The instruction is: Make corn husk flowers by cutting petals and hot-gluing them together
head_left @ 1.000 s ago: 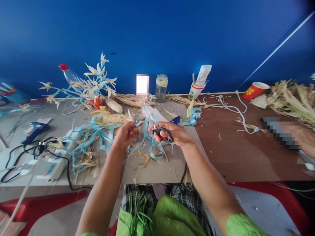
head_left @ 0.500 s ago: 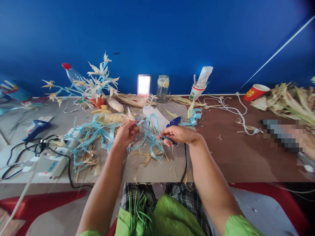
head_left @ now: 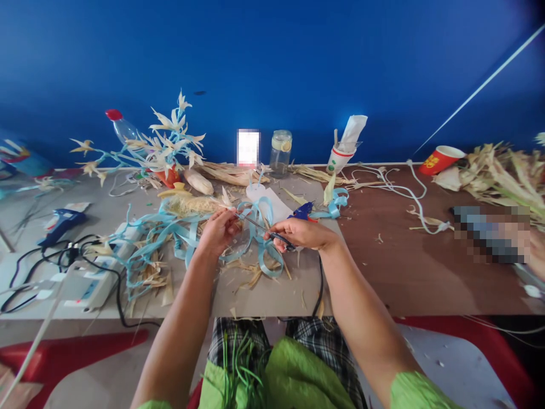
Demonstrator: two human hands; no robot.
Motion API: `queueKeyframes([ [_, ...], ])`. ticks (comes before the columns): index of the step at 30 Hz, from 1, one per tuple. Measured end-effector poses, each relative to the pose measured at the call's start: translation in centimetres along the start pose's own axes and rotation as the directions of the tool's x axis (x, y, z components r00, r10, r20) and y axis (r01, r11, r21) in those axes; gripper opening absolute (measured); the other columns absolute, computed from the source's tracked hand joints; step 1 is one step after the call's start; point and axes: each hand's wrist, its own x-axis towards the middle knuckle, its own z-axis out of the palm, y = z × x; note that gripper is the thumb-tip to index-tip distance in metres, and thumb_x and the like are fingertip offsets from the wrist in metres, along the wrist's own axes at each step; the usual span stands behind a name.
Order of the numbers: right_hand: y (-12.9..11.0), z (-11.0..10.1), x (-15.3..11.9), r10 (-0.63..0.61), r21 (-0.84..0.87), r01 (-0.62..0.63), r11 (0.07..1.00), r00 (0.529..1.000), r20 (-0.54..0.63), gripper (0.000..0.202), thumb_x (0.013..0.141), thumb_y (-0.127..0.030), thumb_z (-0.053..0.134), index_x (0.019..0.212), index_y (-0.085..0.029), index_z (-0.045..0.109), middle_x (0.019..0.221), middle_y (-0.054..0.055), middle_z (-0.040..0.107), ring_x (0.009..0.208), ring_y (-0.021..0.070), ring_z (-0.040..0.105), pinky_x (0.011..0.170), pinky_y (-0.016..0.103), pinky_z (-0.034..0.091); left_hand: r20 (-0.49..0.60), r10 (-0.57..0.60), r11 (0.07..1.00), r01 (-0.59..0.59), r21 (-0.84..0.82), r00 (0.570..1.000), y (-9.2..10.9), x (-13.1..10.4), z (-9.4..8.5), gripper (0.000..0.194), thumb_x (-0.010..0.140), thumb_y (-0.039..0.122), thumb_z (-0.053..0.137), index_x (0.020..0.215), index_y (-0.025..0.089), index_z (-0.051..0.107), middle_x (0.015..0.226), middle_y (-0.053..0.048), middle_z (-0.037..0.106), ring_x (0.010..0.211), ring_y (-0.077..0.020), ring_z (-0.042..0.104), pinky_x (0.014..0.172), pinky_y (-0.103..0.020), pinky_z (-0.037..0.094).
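My left hand (head_left: pixel 220 231) is pinched closed at a small pale corn-husk flower (head_left: pixel 226 197), whose tip rises above the fingers. Light blue ribbon (head_left: pixel 264 209) runs close by the fingertips and loops between both hands; whether the left fingers also grip it is hidden. My right hand (head_left: pixel 293 233) is closed round the dark handles of a pair of scissors (head_left: pixel 279 239). Their blades point left and reach almost to my left fingertips. More ribbon curls and husk scraps (head_left: pixel 252 274) lie on the table under the hands.
A blue glue gun (head_left: pixel 302 211) lies just behind my right hand, its cord hanging off the front edge. Another glue gun (head_left: pixel 63 224) and a power strip (head_left: pixel 100 278) are left. Husk flowers (head_left: pixel 174 128), a glass jar (head_left: pixel 280 153) and cups stand behind. At right, a person's hand holds a blurred device.
My right hand has moved slightly left with the scissors, bringing the blades closer to my left fingertips. The left hand has stayed almost in place.
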Motion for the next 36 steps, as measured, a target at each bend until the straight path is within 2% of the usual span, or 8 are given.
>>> queueKeyframes([
  [6, 0.2, 0.2, 0.2, -0.007, 0.059, 0.008, 0.998, 1.0, -0.015, 0.059, 0.069, -0.064, 0.065, 0.092, -0.01, 0.059, 0.063, -0.001, 0.058, 0.057, 0.0074, 0.051, 0.055, 0.022, 0.037, -0.024, 0.005, 1.0, -0.006, -0.006, 1.0, 0.0, -0.2, 0.1, 0.027, 0.064, 0.022, 0.075, 0.063, 0.015, 0.049, 0.056, 0.003, 0.057, 0.038, -0.0029, 0.039, 0.039, -0.018, 0.03],
  [10, 0.3, 0.3, 0.3, 0.013, 0.079, -0.01, 0.997, 0.999, -0.035, 0.051, 0.072, -0.056, 0.068, 0.089, -0.01, 0.06, 0.062, -0.002, 0.058, 0.056, 0.0069, 0.051, 0.055, 0.022, 0.037, -0.034, 0.023, 1.0, -0.023, -0.009, 0.999, -0.1, -0.2, 0.1, 0.027, 0.064, 0.023, 0.076, 0.063, 0.015, 0.05, 0.054, 0.004, 0.054, 0.038, -0.0031, 0.039, 0.04, -0.018, 0.031],
  [15, 0.2, 0.3, 0.4, 0.036, 0.077, -0.032, 0.997, 0.998, -0.052, 0.042, 0.074, -0.048, 0.07, 0.088, -0.01, 0.06, 0.059, -0.003, 0.058, 0.055, 0.0068, 0.051, 0.055, 0.022, 0.037, -0.042, 0.039, 0.998, -0.036, 0.059, 0.998, -0.1, -0.4, 0.3, 0.026, 0.066, 0.027, 0.075, 0.066, 0.014, 0.052, 0.068, -0.002, 0.065, 0.039, -0.002, 0.04, 0.041, -0.018, 0.033],
  [22, 0.4, 0.3, 0.5, 0.08, 0.073, -0.073, 0.995, 0.992, -0.098, 0.037, 0.073, -0.04, 0.072, 0.091, -0.01, 0.061, 0.059, -0.003, 0.058, 0.054, 0.0064, 0.049, 0.053, 0.021, 0.036, -0.066, 0.062, 0.994, -0.055, 0.092, 0.996, 0.2, -0.6, 0.8, 0.026, 0.065, 0.029, 0.075, 0.067, 0.014, 0.054, 0.066, -0.002, 0.065, 0.039, -0.0026, 0.041, 0.041, -0.018, 0.031],
  [29, 0.5, 0.3, 0.6, 0.09, 0.077, -0.081, 0.994, 0.988, -0.123, 0.038, 0.071, -0.04, 0.073, 0.092, -0.01, 0.062, 0.06, -0.003, 0.059, 0.054, 0.0067, 0.05, 0.053, 0.021, 0.038, -0.048, 0.174, 0.975, -0.166, 0.145, 0.984, 0.0, -0.7, 0.9, 0.024, 0.066, 0.032, 0.074, 0.071, 0.014, 0.058, 0.068, -0.001, 0.065, 0.041, -0.002, 0.04, 0.041, -0.017, 0.029],
  [36, 0.5, 0.3, 0.7, 0.083, 0.088, -0.073, 0.993, 0.99, -0.118, 0.04, 0.07, -0.041, 0.074, 0.093, -0.01, 0.062, 0.06, -0.003, 0.058, 0.054, 0.0065, 0.05, 0.052, 0.021, 0.038, -0.069, 0.229, 0.963, -0.215, 0.164, 0.971, -0.4, -0.6, 1.0, 0.024, 0.067, 0.032, 0.074, 0.074, 0.016, 0.058, 0.066, 0.0, 0.064, 0.041, -0.0025, 0.04, 0.042, -0.017, 0.03],
])
